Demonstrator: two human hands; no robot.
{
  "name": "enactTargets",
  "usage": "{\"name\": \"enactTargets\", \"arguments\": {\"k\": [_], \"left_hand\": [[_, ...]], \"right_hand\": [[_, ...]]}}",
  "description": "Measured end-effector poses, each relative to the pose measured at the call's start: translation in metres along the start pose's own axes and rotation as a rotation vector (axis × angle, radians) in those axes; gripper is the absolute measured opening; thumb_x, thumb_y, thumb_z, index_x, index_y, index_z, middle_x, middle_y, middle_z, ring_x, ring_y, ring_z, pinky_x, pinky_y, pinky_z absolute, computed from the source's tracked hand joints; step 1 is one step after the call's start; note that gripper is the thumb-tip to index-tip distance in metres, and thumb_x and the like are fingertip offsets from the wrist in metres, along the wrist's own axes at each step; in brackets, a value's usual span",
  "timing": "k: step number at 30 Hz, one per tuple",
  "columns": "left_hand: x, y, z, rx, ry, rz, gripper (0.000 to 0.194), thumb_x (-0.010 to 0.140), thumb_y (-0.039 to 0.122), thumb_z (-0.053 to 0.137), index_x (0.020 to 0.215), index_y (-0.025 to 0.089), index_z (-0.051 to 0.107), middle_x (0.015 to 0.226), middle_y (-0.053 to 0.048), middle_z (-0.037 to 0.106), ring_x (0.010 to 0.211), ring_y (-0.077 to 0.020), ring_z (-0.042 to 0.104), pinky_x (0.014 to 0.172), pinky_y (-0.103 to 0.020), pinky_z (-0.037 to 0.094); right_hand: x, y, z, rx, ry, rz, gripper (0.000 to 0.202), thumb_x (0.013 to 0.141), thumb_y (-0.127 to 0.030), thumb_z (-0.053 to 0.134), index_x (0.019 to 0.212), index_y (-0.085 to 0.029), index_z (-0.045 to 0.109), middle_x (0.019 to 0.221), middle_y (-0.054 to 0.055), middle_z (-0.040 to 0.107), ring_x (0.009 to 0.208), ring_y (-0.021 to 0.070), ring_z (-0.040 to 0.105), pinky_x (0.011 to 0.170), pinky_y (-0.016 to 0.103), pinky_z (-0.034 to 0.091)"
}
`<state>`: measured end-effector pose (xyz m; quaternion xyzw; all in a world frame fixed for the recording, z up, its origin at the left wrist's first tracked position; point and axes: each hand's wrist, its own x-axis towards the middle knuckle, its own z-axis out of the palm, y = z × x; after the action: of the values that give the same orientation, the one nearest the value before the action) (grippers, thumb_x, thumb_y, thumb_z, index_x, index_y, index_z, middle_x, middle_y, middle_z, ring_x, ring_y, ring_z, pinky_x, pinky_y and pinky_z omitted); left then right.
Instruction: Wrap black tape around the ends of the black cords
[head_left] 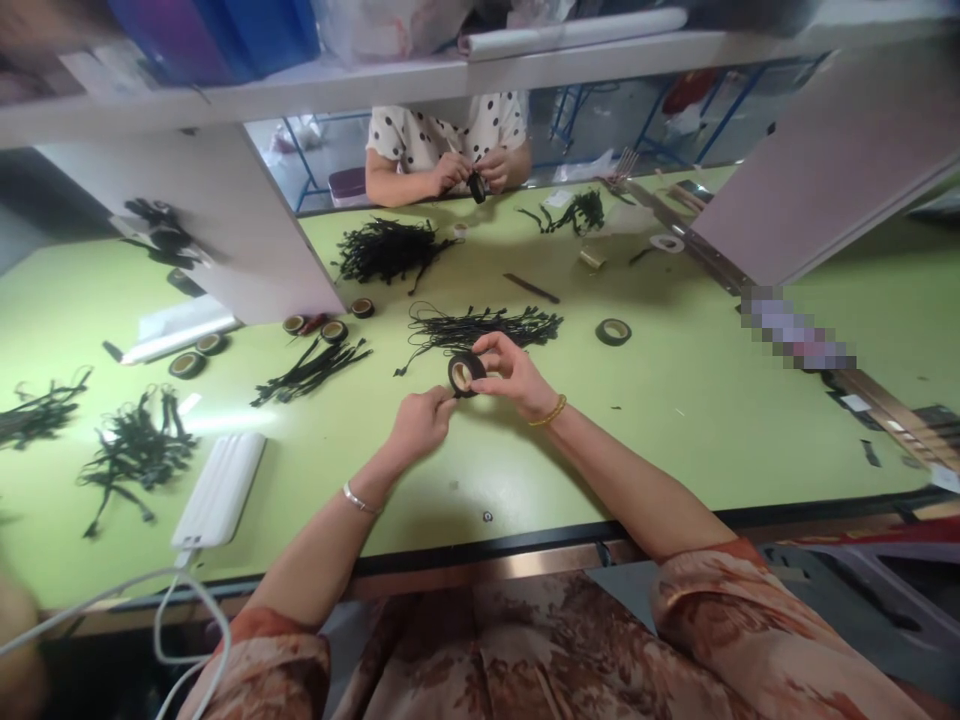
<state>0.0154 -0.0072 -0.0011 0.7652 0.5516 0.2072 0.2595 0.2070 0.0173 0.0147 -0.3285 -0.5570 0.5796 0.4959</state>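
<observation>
Over the green table (555, 440), my right hand (514, 375) grips a roll of black tape (459, 374) between thumb and fingers, its round opening turned toward me. My left hand (422, 425) is closed right beside the roll, pinching something small and dark at its lower left edge; what it is, I cannot make out. Just beyond my hands lies a bundle of thin black cables (491, 327) with small connectors. To the left of them is another bunch of short black cables (311, 370).
Several tape rolls (334, 331) sit left, another tape roll (614, 331) right. A white power bank (221, 490) with a cord lies near the front edge. Across the table a co-worker (450, 150) handles black tape behind a black cable heap (386, 250). Upright panels (810, 170) support an overhead shelf.
</observation>
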Motion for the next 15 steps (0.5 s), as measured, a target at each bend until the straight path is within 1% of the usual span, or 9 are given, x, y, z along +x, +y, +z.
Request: {"name": "enactTargets", "arguments": {"k": [3,6,8,9,11,13,15], "left_hand": [[0.003,-0.004,0.000,-0.374,-0.029,-0.113,0.023,0.087,0.037,0.048,0.075,0.018,0.055,0.054,0.004,0.045,0.049,-0.0106,0.037,0.050,-0.024,0.028],[0.004,-0.004,-0.003,-0.812,-0.100,-0.234,0.027,0.082,0.044,0.056,0.080,0.018,0.054,0.051,0.008,0.033,0.043,-0.0071,0.026,0.044,-0.022,0.019],[0.004,-0.001,-0.008,-1.023,-0.116,-0.297,0.030,0.077,0.047,0.060,0.077,0.018,0.052,0.050,0.011,0.024,0.042,-0.0051,0.016,0.043,-0.022,0.012],[0.004,0.000,-0.010,-1.085,-0.116,-0.320,0.033,0.076,0.048,0.062,0.074,0.018,0.050,0.050,0.011,0.022,0.042,-0.0045,0.014,0.043,-0.022,0.009],[0.003,0.002,-0.013,-1.135,-0.101,-0.346,0.037,0.073,0.050,0.066,0.070,0.019,0.046,0.049,0.012,0.021,0.042,-0.0036,0.013,0.042,-0.021,0.009],[0.003,0.004,-0.013,-1.108,-0.064,-0.350,0.039,0.072,0.050,0.069,0.071,0.020,0.043,0.050,0.012,0.024,0.042,-0.0035,0.015,0.042,-0.021,0.010],[0.002,0.003,-0.010,-1.022,-0.004,-0.322,0.037,0.075,0.048,0.068,0.076,0.021,0.043,0.050,0.011,0.029,0.042,-0.0043,0.019,0.043,-0.020,0.012]], "right_hand": [[-0.002,-0.004,-0.002,-0.157,-0.008,-0.093,0.050,0.065,-0.037,0.082,0.100,-0.023,0.050,0.075,-0.002,0.062,0.078,0.0179,0.062,0.082,0.033,0.046],[-0.003,-0.007,-0.005,-0.230,-0.018,-0.117,0.048,0.067,-0.041,0.078,0.100,-0.023,0.048,0.077,-0.001,0.060,0.076,0.0183,0.060,0.079,0.033,0.046],[-0.004,-0.009,-0.007,-0.268,-0.045,-0.126,0.046,0.069,-0.040,0.076,0.100,-0.023,0.047,0.076,-0.002,0.058,0.074,0.0177,0.059,0.076,0.033,0.046],[-0.004,-0.009,-0.008,-0.292,-0.066,-0.135,0.044,0.070,-0.038,0.075,0.101,-0.023,0.047,0.075,-0.002,0.058,0.073,0.0175,0.058,0.076,0.033,0.046],[-0.004,-0.008,-0.008,-0.349,-0.108,-0.162,0.041,0.070,-0.031,0.072,0.102,-0.023,0.048,0.075,-0.001,0.058,0.073,0.0173,0.058,0.075,0.033,0.046],[-0.004,-0.007,-0.008,-0.421,-0.141,-0.202,0.038,0.069,-0.024,0.070,0.101,-0.022,0.049,0.077,0.000,0.060,0.073,0.0176,0.058,0.075,0.034,0.046],[-0.004,-0.005,-0.007,-0.506,-0.160,-0.236,0.037,0.067,-0.020,0.068,0.099,-0.022,0.050,0.078,0.001,0.061,0.072,0.0183,0.059,0.076,0.035,0.046]]}}
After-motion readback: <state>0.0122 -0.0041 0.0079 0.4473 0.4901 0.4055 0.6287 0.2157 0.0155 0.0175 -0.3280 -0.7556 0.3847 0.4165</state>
